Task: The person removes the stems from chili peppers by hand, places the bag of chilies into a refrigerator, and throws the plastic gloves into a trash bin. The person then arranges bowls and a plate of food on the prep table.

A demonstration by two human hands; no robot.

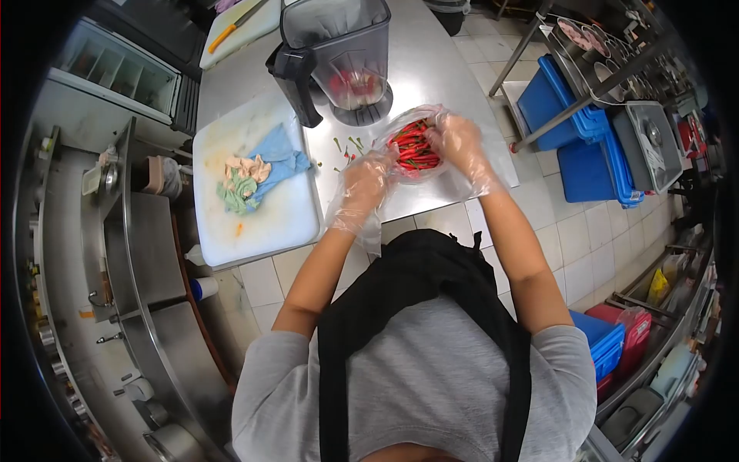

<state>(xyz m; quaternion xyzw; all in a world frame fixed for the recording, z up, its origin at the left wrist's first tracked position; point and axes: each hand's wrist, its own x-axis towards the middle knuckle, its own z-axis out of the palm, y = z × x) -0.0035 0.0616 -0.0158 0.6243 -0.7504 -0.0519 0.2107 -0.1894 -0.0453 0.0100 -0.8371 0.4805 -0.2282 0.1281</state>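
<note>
Grey short-sleeved shirt [431, 377]: closest thing to the camera, worn under a black fabric apron [419, 281].
Left hand [363, 185]: wore a loose clear plastic glove, fingers curled in tight, gripping the left edge of a thin see-through plastic bag [396, 125].
White rectangular cutting board [219, 150]: sat left of that hand on the shiny metal table [431, 58], with a few orange bits on it.
Crumpled cloths: a blue one [279, 156], a pale green one [239, 191] and a peach one [248, 169], all bunched together on the board.
Long thin red chillies [414, 145]: a good pile, inside the bag between both hands, showing through its open mouth.
Right hand [456, 141]: same kind of glove, fingers pinched on the bag's right rim; couldn't tell if a chilli was caught in there too.
Small green stem bits [353, 144]: scattered just past the left hand.
Dark translucent blender jug [339, 46]: stood upright beyond the bag, something red and whitish low inside.
Orange-handled knife [225, 36]: lay on a second white board [260, 25] at the far left.
</note>
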